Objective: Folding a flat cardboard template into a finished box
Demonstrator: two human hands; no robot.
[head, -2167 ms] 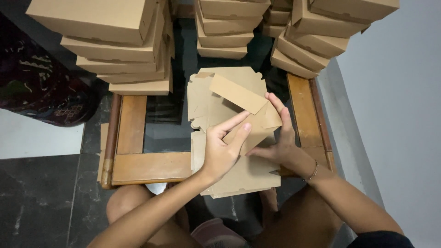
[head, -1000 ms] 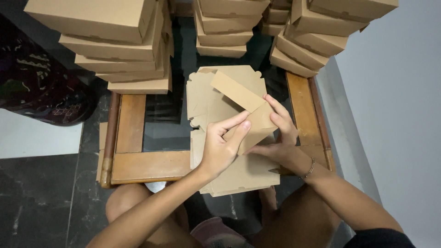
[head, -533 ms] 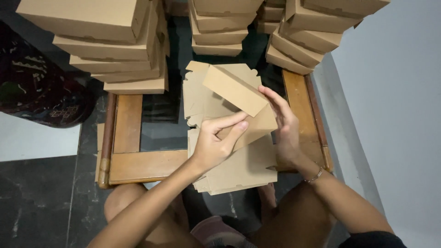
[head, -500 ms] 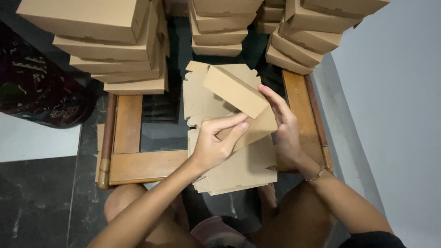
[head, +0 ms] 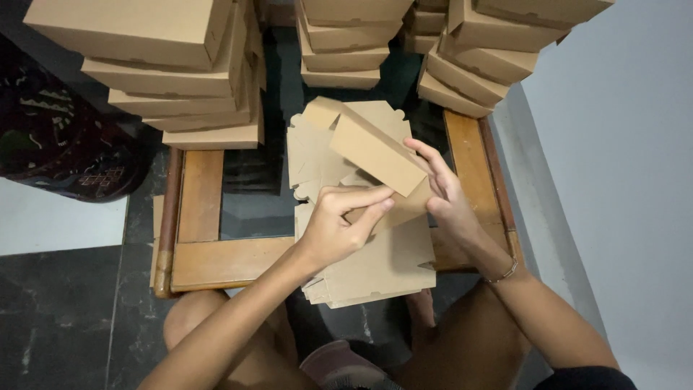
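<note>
Head view, looking down at a low wooden table (head: 216,263) with a dark inset top.

Work in hand: folding a brown cardboard box blank (head: 375,148). It sits at the centre of the table, on top of a stack of flat blanks (head: 379,267) whose near edge overhangs the table toward the knees.

Left hand (head: 339,227): curled, thumb and fingers pinched narrow on a short flap at the near end of the raised side panel. Right hand (head: 444,191): fingers spread fairly wide, cupping the right end of the same panel and holding it upright.

Progress (judgement): early in this piece. 1 long side wall stands up at a slant; the far part of the blank still lies flat, with its scalloped tabs showing. The other walls and the closing tuck look not yet done. Finished boxes stand in 3 piles at the far side: left pile (head: 170,72), centre pile (head: 346,43), right pile (head: 484,50). Several flat blanks remain underneath.

Versus 2.2 s ago: the raised panel is longer in view and tilted further toward the far left; the left thumb has moved from lying along the panel to pinching the flap below it; the right hand has slid further up the right end. The piles are unchanged.
</note>
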